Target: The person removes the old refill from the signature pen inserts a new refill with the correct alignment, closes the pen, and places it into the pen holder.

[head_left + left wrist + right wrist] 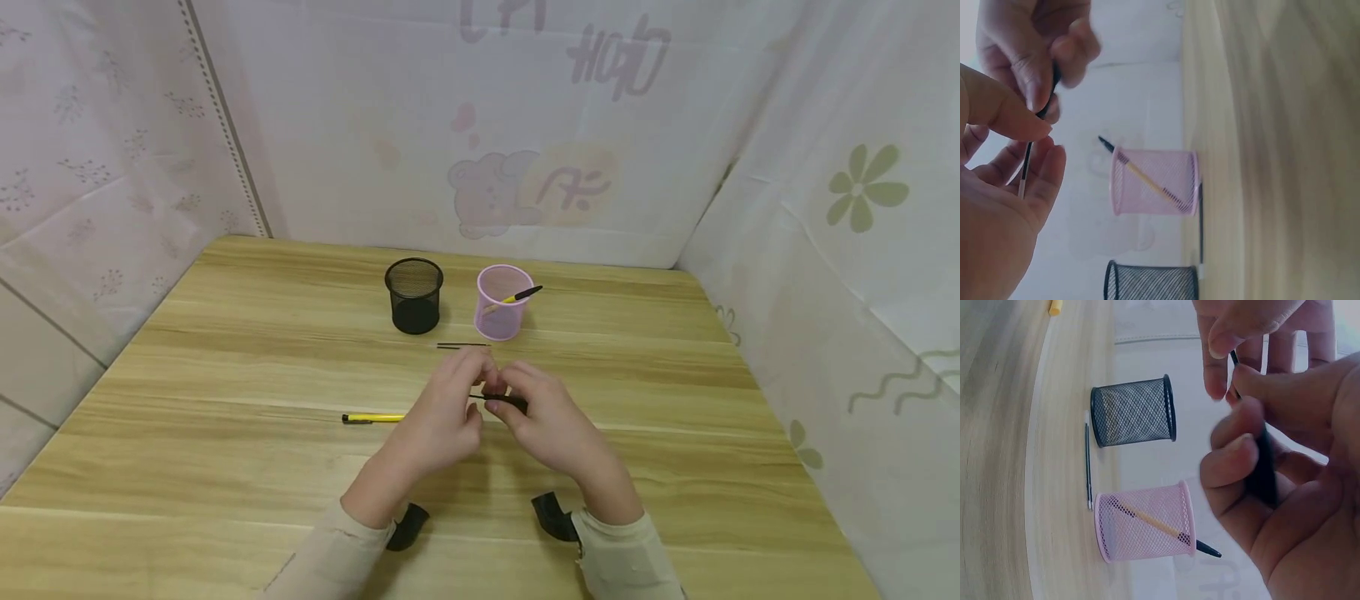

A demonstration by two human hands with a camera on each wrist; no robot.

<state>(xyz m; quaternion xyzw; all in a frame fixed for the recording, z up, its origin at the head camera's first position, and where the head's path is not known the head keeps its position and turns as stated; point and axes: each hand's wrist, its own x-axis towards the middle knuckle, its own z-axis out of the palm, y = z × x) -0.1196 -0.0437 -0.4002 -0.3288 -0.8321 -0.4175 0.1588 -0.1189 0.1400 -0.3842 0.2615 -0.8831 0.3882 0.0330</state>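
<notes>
Both hands meet over the middle of the table. My left hand pinches a thin dark pen refill, its pale end lying toward the palm in the left wrist view. Curled around a black pen section is my right hand, thumb and fingertips close to the left hand's. The refill runs up to the narrow end of that black section, where fingers partly hide the join. A yellow pen barrel with a black end lies on the table beside the left hand, its right end behind that hand.
Beyond the hands stand a black mesh cup and, to its right, a pink mesh cup with a yellow-and-black pen leaning in it. Thin dark refills lie in front of the cups. Patterned cloth hangs behind the table.
</notes>
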